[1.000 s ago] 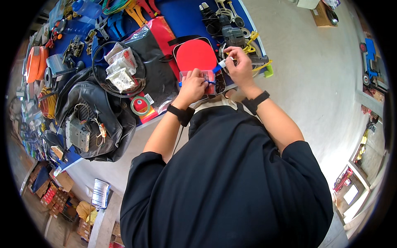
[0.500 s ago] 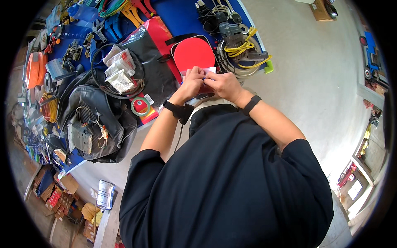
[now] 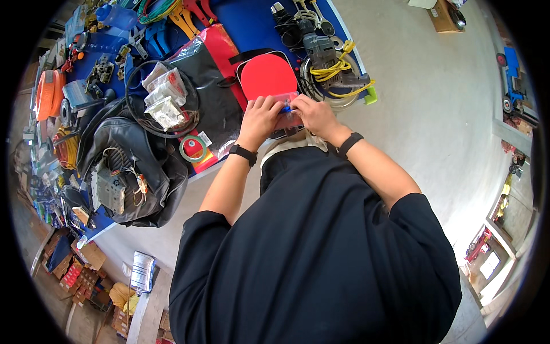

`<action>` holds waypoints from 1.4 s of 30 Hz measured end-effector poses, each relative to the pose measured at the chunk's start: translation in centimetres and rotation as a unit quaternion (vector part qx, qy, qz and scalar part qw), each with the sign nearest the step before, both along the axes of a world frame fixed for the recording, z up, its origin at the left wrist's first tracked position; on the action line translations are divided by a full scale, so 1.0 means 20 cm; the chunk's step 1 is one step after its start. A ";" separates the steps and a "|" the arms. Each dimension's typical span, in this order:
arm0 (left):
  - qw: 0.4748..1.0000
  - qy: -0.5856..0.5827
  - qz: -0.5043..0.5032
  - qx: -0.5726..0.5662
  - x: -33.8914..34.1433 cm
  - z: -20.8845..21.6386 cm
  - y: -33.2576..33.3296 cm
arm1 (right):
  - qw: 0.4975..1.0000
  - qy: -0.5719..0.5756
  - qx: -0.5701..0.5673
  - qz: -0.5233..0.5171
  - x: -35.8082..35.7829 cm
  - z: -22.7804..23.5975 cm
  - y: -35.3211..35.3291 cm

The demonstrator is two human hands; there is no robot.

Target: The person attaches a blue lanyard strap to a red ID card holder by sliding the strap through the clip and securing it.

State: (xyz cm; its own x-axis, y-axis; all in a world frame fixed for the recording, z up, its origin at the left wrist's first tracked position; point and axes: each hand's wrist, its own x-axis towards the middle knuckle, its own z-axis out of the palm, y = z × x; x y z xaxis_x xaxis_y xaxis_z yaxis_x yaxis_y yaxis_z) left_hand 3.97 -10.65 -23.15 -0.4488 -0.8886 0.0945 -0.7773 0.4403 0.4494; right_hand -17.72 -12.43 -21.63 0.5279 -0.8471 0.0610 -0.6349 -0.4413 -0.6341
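Note:
My left hand (image 3: 259, 121) and my right hand (image 3: 316, 118) meet at the table's near edge, fingertips closed. Between them is a small blue piece (image 3: 286, 109), too small to name, pinched from both sides. Around it shows a clear, reddish-looking plastic sheet or bag (image 3: 289, 120), partly covered by my fingers. Just beyond my hands lies a flat, round-ended red paddle-like thing (image 3: 268, 75), resting on a dark case with a pale edge.
Left of my hands lie a black and red plastic sleeve (image 3: 215, 103), a tape roll (image 3: 193, 148), small packets (image 3: 166, 97) and a black bag (image 3: 134, 172). To the right sits a grey power tool (image 3: 321, 50) with a yellow cord on the blue table (image 3: 246, 23).
My left hand has turned, its back now facing up, and has drawn slightly away from the right. The blue piece shows more plainly; the white patch between my fingers no longer shows.

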 end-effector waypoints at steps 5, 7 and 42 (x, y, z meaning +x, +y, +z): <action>1.000 -0.023 -0.011 -0.016 0.03 -0.04 0.01 | 1.000 -0.003 0.019 0.001 -0.05 0.00 0.02; 0.999 -0.031 -0.009 -0.004 0.03 -0.04 0.00 | 1.000 0.002 0.020 -0.002 -0.05 0.00 0.02; 0.996 -0.084 -0.001 -0.038 -0.19 0.08 -0.01 | 0.858 -0.160 0.457 -0.172 -0.19 0.00 -0.14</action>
